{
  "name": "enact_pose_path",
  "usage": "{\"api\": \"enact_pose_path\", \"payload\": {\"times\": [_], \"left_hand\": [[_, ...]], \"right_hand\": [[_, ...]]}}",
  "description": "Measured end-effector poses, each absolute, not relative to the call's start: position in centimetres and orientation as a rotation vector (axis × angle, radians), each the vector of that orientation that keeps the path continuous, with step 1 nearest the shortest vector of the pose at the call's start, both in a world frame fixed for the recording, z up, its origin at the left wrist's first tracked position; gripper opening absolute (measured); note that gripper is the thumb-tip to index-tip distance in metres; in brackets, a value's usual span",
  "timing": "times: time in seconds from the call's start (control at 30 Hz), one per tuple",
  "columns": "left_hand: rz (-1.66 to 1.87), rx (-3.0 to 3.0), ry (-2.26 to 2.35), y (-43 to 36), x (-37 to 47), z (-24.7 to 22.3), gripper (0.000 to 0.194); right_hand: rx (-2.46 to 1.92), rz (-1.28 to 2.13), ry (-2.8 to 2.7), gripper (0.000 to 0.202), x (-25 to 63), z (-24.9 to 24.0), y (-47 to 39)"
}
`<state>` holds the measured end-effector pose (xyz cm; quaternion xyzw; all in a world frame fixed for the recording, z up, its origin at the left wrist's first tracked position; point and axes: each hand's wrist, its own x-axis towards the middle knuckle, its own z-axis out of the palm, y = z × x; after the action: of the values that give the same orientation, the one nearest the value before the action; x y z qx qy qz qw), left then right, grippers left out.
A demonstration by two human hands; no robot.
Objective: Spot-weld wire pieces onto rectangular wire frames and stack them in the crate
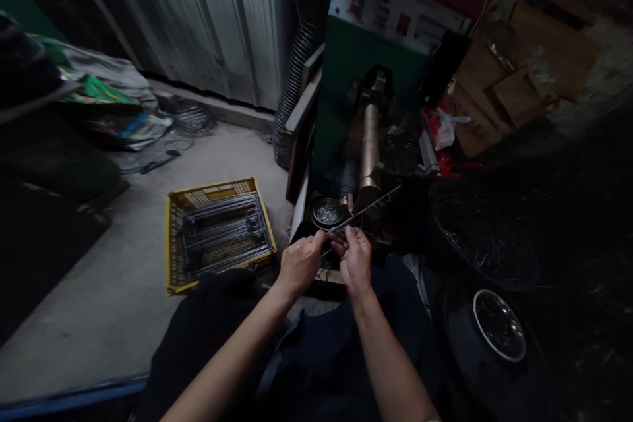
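The left hand [301,265] pinches the near end of a thin metal rod [364,210], which slants up and away past the lower end of the copper-coloured arm [370,145] of what appears to be a green spot welder [336,72]; the right hand [357,260] is curled just beside the rod, though whether its fingers close on it cannot be told. Good handling here probably depends on a firm pinch, a steady rod angle, and fingertips well clear of the electrode tip [345,201] beside the dish [313,216] of small metal pieces [327,213].
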<state>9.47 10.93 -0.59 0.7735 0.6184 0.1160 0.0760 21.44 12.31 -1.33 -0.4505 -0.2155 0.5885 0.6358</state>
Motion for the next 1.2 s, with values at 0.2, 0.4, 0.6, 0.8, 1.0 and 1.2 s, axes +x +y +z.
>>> {"api": "enact_pose_path", "payload": {"times": [0.2, 0.4, 0.6, 0.8, 1.0, 1.2], "left_hand": [[0.353, 2.332, 1.846, 11.5, 10.3, -0.4, 0.026], [0.355, 2.345, 1.852, 11.8, 10.7, -0.2, 0.027], [0.360, 2.343, 1.854, 12.4, 10.7, -0.4, 0.027], [0.355, 2.349, 1.842, 12.6, 10.5, -0.4, 0.028], [0.395, 2.380, 1.828, 12.7, 11.6, -0.5, 0.027], [0.465, 2.423, 1.801, 13.6, 12.7, -0.5, 0.025]], "right_hand": [[-1.044, 1.299, -0.489, 0.034, 22.1, -1.2, 13.0], [-1.047, 1.274, -0.481, 0.032, 22.2, -1.0, 13.5], [-1.047, 1.262, -0.498, 0.028, 22.1, -0.7, 14.0], [-1.036, 1.284, -0.521, 0.023, 22.2, -0.7, 14.0], [-1.195, 1.056, -0.795, 0.028, 23.9, -1.6, 14.1], [-1.208, 0.990, -0.807, 0.034, 25.0, -2.1, 15.2]]}}
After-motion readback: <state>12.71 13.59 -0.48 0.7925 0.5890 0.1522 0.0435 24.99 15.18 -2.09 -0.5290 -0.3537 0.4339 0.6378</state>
